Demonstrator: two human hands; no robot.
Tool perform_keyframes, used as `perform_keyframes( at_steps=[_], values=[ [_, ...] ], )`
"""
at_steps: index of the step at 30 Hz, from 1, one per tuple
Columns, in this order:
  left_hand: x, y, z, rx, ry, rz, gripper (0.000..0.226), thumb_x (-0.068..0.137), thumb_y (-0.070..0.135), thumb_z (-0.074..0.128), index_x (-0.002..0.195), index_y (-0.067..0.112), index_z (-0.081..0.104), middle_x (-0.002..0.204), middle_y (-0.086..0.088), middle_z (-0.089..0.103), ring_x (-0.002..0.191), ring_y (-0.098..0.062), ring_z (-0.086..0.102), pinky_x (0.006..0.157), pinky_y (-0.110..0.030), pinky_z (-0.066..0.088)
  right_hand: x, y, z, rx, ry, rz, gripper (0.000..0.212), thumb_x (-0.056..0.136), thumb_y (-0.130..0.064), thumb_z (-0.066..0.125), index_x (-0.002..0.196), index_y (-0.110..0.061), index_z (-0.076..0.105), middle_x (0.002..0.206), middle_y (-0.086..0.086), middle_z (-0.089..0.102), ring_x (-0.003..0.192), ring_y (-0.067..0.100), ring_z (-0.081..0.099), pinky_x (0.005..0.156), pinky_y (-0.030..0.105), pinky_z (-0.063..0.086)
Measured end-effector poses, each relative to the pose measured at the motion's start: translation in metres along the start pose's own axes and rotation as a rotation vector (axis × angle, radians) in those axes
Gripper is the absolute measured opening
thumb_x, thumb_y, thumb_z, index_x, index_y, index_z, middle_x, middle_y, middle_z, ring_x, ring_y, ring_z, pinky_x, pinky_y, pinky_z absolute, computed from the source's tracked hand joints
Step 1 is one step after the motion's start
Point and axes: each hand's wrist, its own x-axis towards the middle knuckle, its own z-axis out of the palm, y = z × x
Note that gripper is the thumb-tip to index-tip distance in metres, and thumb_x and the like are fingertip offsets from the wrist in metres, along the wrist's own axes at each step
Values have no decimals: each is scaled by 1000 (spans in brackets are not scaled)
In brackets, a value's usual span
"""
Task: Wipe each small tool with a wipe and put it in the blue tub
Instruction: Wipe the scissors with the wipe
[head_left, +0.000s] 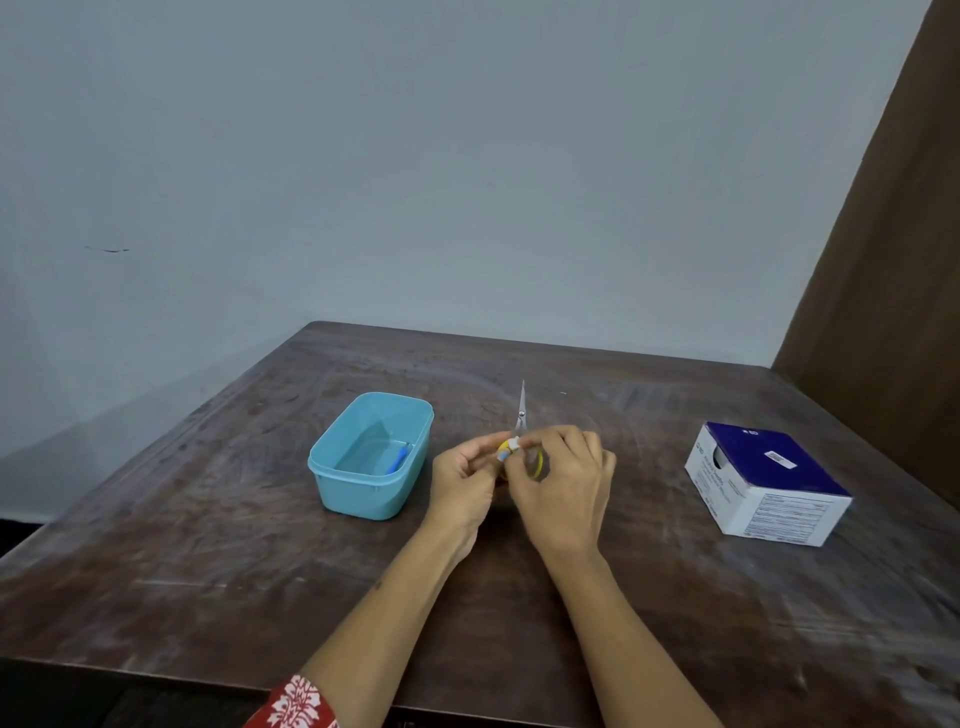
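My left hand (462, 475) pinches the yellow handles of the scissors (522, 415) above the worktop (208, 545), steadying them. My right hand (563, 480) has its grip clamped on a small wipe (511, 446) against a handle loop. I should rub round both loops, then up the closed blades, which point away from me. The tub (371, 454) sits just left, one blue tool (396, 460) inside.

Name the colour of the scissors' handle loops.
Yellow: the scissors have yellow loops, seen in the head view between both hands.
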Motion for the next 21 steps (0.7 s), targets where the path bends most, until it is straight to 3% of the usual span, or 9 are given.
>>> perform_keyframes(
  at_steps=[2,4,6,9,12,15,18,21],
  values=[
    [1,1,-1,-9,23,2,24,87,-7,54,101,8,67,81,-5,73,69,-12,69,59,-22,56,0,-1,1,16,-22,-21,14,73,-32,57,73,-22,67,76,-7,61,77,14,51,72,33,37],
    [1,1,0,-12,9,-3,23,86,-6,56,98,9,68,85,-8,73,75,-14,69,63,-24,58,0,2,1,16,-23,-20,6,76,-22,65,80,-20,69,80,-5,63,79,16,54,71,34,41],
    [0,1,1,7,-6,-5,21,86,-4,58,97,11,69,92,-11,72,82,-17,69,68,-26,58,0,3,-1,15,-30,6,11,75,-12,72,84,-18,70,83,-3,64,80,17,55,70,33,42],
    [0,1,1,13,13,9,22,87,-6,56,94,12,68,84,-7,73,73,-12,69,63,-22,57,0,-1,-1,22,-37,7,5,72,-22,66,76,-18,68,78,-4,62,77,16,52,69,32,41],
    [0,3,-1,-34,43,13,18,87,-5,55,96,7,67,71,-1,73,63,-8,69,54,-19,54,-2,-2,0,11,-63,-15,13,70,-30,60,70,-20,68,72,-5,62,72,18,54,67,33,40],
    [0,2,-1,-12,38,-1,18,88,-1,56,102,5,66,85,-7,73,76,-12,69,63,-23,57,-2,2,1,-12,-56,-29,10,71,-17,74,80,-20,71,76,-4,64,74,20,56,67,35,42],
    [-1,1,1,66,16,-14,19,87,2,58,103,7,68,96,-11,72,89,-20,68,79,-37,57,-1,4,0,-23,-3,-13,14,75,-14,73,87,-20,71,83,-3,64,80,18,54,68,34,41],
    [-1,0,1,78,13,9,19,88,-1,56,99,9,69,90,-9,73,82,-17,69,72,-30,57,0,3,0,-14,27,-6,9,75,-26,61,78,-21,68,83,-5,62,81,14,49,70,31,37]
  ],
)
